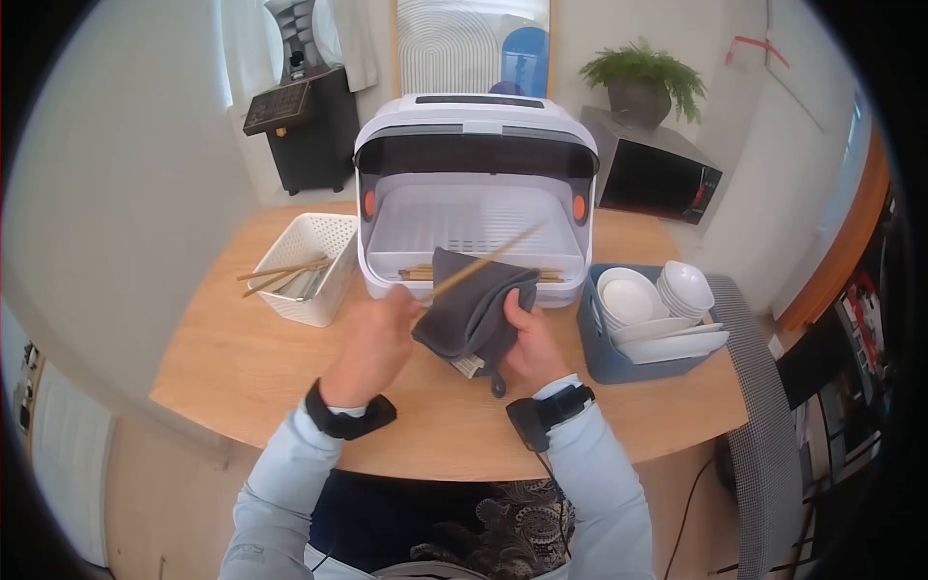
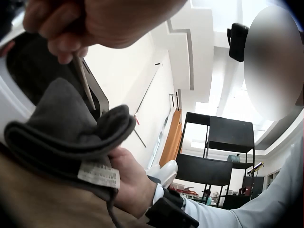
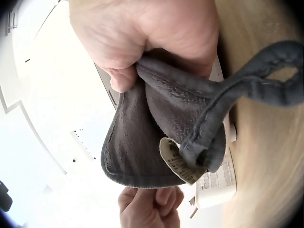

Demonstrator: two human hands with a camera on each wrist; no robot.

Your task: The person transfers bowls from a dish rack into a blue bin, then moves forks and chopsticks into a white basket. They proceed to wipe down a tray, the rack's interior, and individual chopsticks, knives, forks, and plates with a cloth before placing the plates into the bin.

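My left hand [image 1: 372, 338] pinches a wooden chopstick [image 1: 488, 259] near one end, and the stick slants up to the right across a dark grey cloth [image 1: 469, 314]. That cloth is folded and bunched in my right hand [image 1: 534, 343], with the thumb over its edge. A hanging loop [image 3: 270, 76] and a pale printed label [image 3: 178, 161] show on the cloth in the right wrist view. Behind the hands stands a white dish cabinet [image 1: 478, 116] with its dark lid raised. More chopsticks [image 1: 416, 274] lie along its front compartment, partly hidden by the cloth.
At left, a white perforated basket [image 1: 324, 232] holds chopsticks and metal cutlery. A blue-grey tub [image 1: 633, 370] of white bowls [image 1: 686, 288] and plates stands at right. All rest on a wooden table [image 1: 232, 358]. Behind are a microwave [image 1: 652, 164] and a potted plant [image 1: 638, 97].
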